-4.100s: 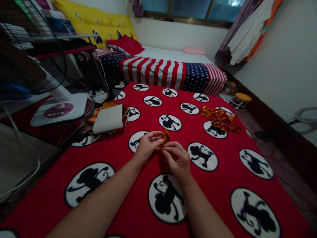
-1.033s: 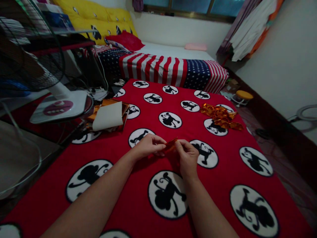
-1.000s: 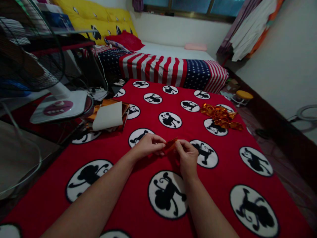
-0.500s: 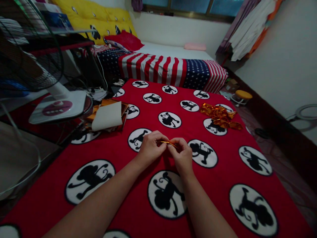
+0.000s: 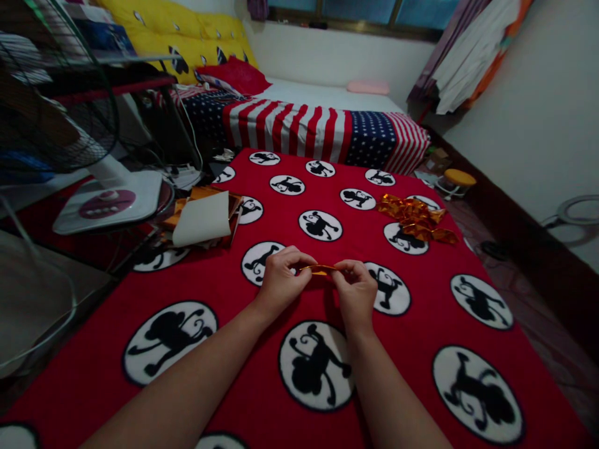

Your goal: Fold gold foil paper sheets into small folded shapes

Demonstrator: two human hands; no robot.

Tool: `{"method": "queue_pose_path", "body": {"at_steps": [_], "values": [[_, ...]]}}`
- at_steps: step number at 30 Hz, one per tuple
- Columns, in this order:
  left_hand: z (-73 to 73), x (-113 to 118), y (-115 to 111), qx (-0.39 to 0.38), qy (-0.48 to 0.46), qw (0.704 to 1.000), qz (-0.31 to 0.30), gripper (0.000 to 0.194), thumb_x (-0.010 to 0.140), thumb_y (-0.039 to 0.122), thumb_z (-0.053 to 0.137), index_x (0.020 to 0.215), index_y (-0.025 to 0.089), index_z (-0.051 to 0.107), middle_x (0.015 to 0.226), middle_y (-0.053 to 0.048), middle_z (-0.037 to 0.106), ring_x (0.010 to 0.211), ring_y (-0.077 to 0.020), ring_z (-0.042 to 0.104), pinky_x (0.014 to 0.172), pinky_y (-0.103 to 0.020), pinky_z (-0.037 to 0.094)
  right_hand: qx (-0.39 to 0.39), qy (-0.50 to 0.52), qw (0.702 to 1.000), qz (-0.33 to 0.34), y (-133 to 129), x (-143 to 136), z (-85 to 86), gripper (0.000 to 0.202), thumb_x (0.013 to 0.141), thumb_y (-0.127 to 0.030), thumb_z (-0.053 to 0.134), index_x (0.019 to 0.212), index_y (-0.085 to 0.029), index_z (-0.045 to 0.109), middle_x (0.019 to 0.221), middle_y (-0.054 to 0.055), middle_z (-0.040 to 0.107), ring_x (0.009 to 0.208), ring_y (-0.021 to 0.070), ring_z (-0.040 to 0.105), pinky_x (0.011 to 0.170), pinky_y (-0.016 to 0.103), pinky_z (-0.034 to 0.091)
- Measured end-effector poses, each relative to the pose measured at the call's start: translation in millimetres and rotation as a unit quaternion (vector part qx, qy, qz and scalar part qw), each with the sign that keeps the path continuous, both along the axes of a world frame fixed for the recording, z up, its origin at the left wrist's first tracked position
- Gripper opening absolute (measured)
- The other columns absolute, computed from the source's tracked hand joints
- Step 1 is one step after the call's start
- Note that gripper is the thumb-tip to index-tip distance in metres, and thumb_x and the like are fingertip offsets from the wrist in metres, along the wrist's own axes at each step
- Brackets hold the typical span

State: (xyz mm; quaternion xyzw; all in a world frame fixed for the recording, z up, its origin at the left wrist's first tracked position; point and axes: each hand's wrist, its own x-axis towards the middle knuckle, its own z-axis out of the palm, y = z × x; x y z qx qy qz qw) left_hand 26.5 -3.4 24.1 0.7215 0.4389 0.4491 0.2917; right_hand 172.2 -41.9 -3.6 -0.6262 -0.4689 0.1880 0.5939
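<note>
A thin folded piece of shiny orange-gold foil paper [image 5: 321, 270] stretches between my two hands, just above the red cloth [image 5: 322, 255] with monkey prints. My left hand [image 5: 285, 277] pinches its left end between thumb and fingers. At the right end, my right hand [image 5: 354, 287] grips it the same way. The fingertips cover both ends of the foil. To the right lies a heap of folded orange foil pieces [image 5: 414, 217]. On the left sits a stack of foil sheets [image 5: 187, 202] with a pale sheet [image 5: 202, 218] on top.
A fan with a white base [image 5: 112, 199] stands at the left beside a shelf. Beyond the cloth is a bed with a striped and starred cover [image 5: 299, 128]. A stool with a yellow top [image 5: 460, 178] stands by the right wall.
My right hand has moved right, away from the left. More of the foil now shows between them, and its face is seen broader. The heap and stack have not moved.
</note>
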Motion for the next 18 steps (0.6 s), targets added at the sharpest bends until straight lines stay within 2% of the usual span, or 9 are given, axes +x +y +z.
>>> {"method": "queue_pose_path", "body": {"at_steps": [3, 9, 16, 18], "values": [[-2.4, -0.6, 1.3, -0.013, -0.011, 1.0, -0.003, 0.02, 0.07, 0.005, 0.057, 0.075, 0.017, 0.072, 0.071, -0.001, 0.065, 0.067, -0.012, 0.058, 0.062, -0.022, 0.045, -0.01, 0.022, 1.0, 0.001, 0.7, 1.2, -1.3, 0.002, 0.074, -0.018, 0.061, 0.075, -0.019, 0.063, 0.076, 0.001, 0.06, 0.07, 0.0161, 0.055, 0.063, 0.027, 0.044], [-4.1, 4.3, -2.6, -0.021, -0.013, 0.999, -0.028, 0.022, 0.07, 0.003, 0.056, 0.076, 0.017, 0.072, 0.07, -0.001, 0.064, 0.066, -0.0113, 0.057, 0.063, -0.021, 0.044, -0.014, -0.021, 0.998, 0.062, -1.4, -8.5, 4.9, 0.011, 0.074, -0.017, 0.062, 0.085, -0.02, 0.062, 0.088, 0.003, 0.06, 0.078, 0.017, 0.059, 0.067, 0.027, 0.048], [-9.2, 0.6, 3.6, -0.035, -0.031, 0.999, -0.001, 0.019, 0.07, 0.005, 0.056, 0.074, 0.017, 0.071, 0.072, -0.002, 0.065, 0.069, -0.0122, 0.059, 0.063, -0.021, 0.045, -0.031, 0.018, 0.999, 0.009, 0.9, 0.2, -2.3, 0.007, 0.075, -0.016, 0.059, 0.079, -0.019, 0.063, 0.076, 0.002, 0.062, 0.07, 0.0166, 0.057, 0.065, 0.029, 0.046], [-11.5, -0.1, 6.3, -0.049, -0.032, 0.998, 0.01, 0.02, 0.071, 0.007, 0.057, 0.081, 0.016, 0.071, 0.08, -0.003, 0.068, 0.072, -0.0128, 0.061, 0.064, -0.022, 0.046, -0.025, 0.006, 1.0, 0.012, 0.5, 0.1, -2.1, 0.007, 0.076, -0.015, 0.058, 0.079, -0.019, 0.063, 0.077, 0.002, 0.062, 0.07, 0.0164, 0.057, 0.066, 0.028, 0.046]]}}
